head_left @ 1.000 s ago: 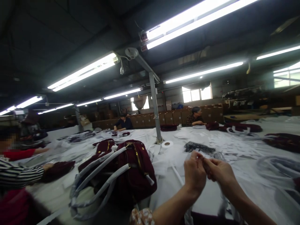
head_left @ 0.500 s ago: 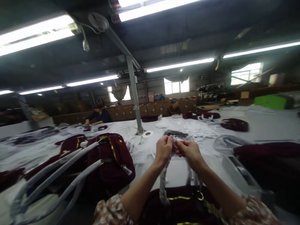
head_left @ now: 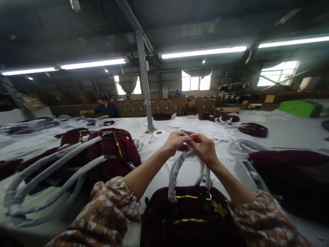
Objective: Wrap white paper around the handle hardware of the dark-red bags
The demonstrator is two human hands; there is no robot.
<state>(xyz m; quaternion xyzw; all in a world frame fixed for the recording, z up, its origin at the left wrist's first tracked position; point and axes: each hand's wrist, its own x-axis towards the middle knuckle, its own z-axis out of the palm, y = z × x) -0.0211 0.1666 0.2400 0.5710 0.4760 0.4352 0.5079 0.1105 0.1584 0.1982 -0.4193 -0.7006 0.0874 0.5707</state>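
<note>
Hands meet at centre frame above the bag (head_left: 191,219). Left hand (head_left: 175,141) is closed, its fingertips pinching the top of the wrapped handle (head_left: 176,171); right hand (head_left: 204,149) is likewise closed on the same spot, thumb and fingers pressed together, touching the left fingertips. What lies between the fingertips is too small to tell.

Bag: dark red, with gold trim and a ring at the handle's base, at lower centre of the frame, between the two patterned sleeves (head_left: 102,212). The handle, wound in white wrapping, arches up from it to the hands.

Compared with half a second ago, the view has tipped downward: the bag now shows more fully, both sleeves fill the lower corners, and the hands sit slightly higher above the handle arch. The grip at the handle's top is unchanged.

Left of centre: a second dark red bag (head_left: 113,154) with long grey-wrapped straps (head_left: 59,171) trailing toward the lower left. Right edge: more dark red fabric (head_left: 290,171).

Middle distance: a white tape roll (head_left: 159,132) beside the foot of a metal post (head_left: 144,79), on the white-covered table (head_left: 282,137).

Far side: two seated people (head_left: 190,105) at the table's far edge, cartons stacked behind them, windows and strip lights above.
</note>
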